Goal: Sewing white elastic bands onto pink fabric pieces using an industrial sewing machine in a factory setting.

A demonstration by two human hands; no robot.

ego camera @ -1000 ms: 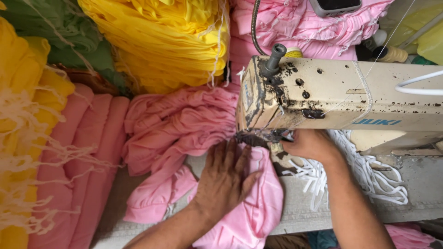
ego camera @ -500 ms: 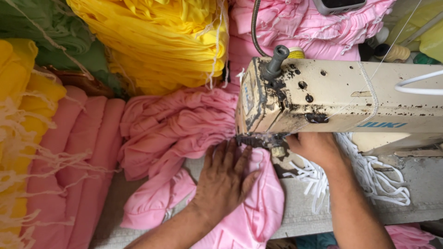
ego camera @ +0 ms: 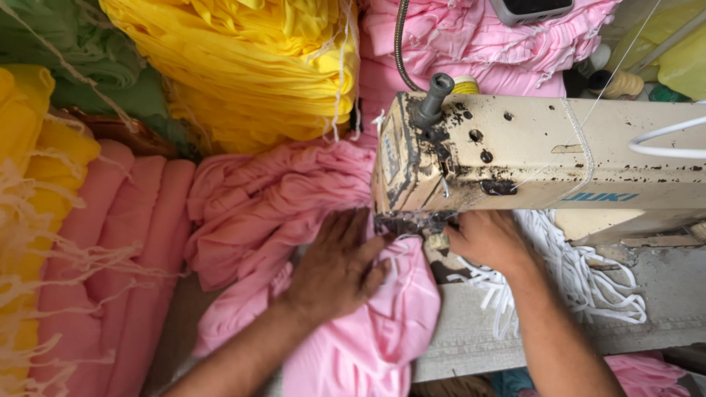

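Observation:
A worn cream sewing machine point(ego camera: 537, 154) stands at the right, its head over a pink cloth point(ego camera: 382, 323). My left hand point(ego camera: 334, 268) lies flat on the pink cloth just left of the needle area, fingers spread and pressing it down. Beside the presser foot, under the machine head, my right hand point(ego camera: 489, 242) has its fingers curled at the cloth's edge. The needle itself is hidden by the machine head. Bunched pink cloth point(ego camera: 272, 198) piles up behind the machine's left side.
A yellow fabric heap point(ego camera: 250, 66) and green fabric point(ego camera: 66, 51) lie at the back left. Pink folded rolls point(ego camera: 125, 250) and fringed yellow cloth point(ego camera: 29, 176) are at the left. White cord point(ego camera: 581, 272) lies tangled on the grey table point(ego camera: 478, 331). More pink cloth point(ego camera: 471, 37) sits behind the machine.
Both hands stay at the needle area; the left hand has shifted slightly forward with the pink cloth. The view has barely moved.

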